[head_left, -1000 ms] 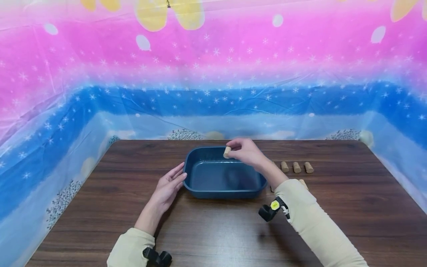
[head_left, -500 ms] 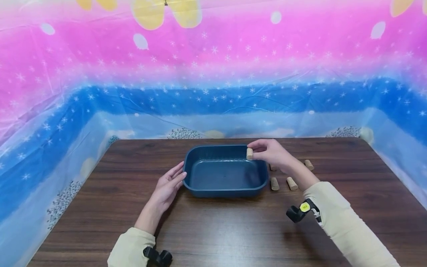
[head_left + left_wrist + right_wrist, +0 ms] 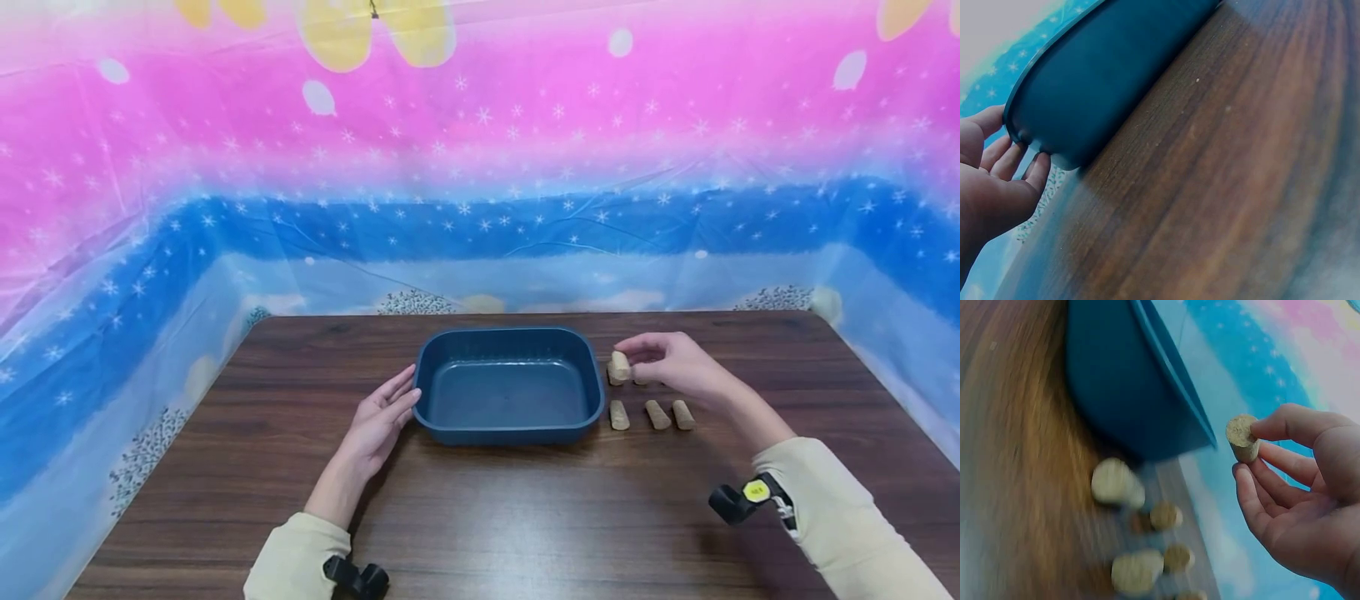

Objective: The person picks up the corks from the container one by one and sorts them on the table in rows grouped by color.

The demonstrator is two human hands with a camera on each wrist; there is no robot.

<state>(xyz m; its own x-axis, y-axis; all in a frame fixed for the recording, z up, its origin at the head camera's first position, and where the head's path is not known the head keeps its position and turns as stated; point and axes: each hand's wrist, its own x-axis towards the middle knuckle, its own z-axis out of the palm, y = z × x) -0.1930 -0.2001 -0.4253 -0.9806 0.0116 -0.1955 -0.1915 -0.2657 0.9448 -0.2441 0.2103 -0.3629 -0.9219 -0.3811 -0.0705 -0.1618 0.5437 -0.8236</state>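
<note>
A dark blue rectangular basin [image 3: 510, 433] stands on the table with no cork visible inside. My left hand [image 3: 378, 421] lies against its left end, fingertips touching the wall and rim, as the left wrist view also shows. My right hand [image 3: 686, 367] pinches a cork [image 3: 1244, 439] between thumb and fingers, to the right of the basin. In the head view this cork overlaps another cork behind it, and the hand partly covers the back row. Nearer to me lie a left cork [image 3: 618, 415], a middle cork [image 3: 657, 415] and a right cork [image 3: 683, 415].
The brown wooden table [image 3: 495, 517] runs out to a printed cloth backdrop [image 3: 480, 225] at the back and sides. Each wrist carries a small black camera mount, the right mount [image 3: 738, 500] hanging over the table.
Holding the cork, my right hand has moved right from above the basin to over the corks beside it. The front corks have come into view. My left hand stays at the basin.
</note>
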